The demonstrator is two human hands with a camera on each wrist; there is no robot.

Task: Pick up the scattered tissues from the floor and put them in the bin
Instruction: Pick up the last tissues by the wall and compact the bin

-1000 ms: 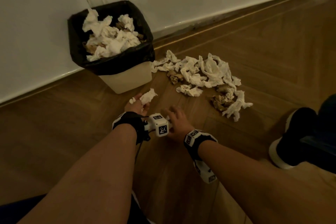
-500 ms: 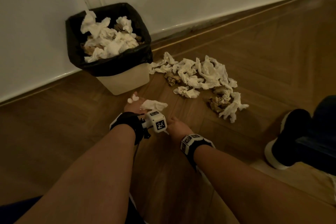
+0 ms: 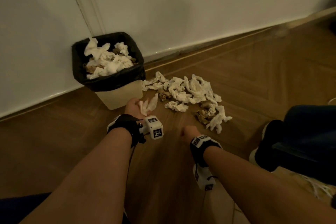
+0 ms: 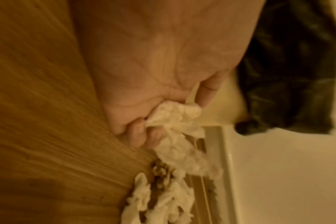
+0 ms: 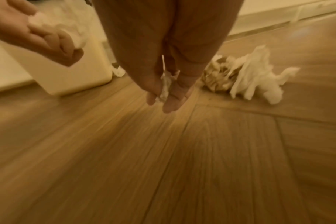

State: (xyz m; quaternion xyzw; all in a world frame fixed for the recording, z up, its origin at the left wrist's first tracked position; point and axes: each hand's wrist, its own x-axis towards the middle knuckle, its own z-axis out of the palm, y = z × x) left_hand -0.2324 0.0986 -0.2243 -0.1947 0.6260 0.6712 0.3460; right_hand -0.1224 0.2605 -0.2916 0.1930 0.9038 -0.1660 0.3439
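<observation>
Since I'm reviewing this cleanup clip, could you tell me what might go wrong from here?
1. The bin already looks heaped to its rim, so the tissue gripped by the left hand may slide back out.
2. The right hand only pinches a small scrap between fingertips; it could slip.
3. A pile remains on the floor.

- A room in a home, going by the wood floor (image 3: 254, 71) laid in angled planks, with seams meeting in a chevron to the right of the bin (image 3: 119, 94).
- Behind the bin stands a plain white wall (image 3: 181, 5) with a pale skirting board (image 3: 45, 94) along its foot.
- Above the bin a moulded vertical trim (image 3: 87, 5) runs up the wall, like a door frame.
- The bin is small, cream, lined with a black bag (image 3: 109, 82), of household size.
</observation>
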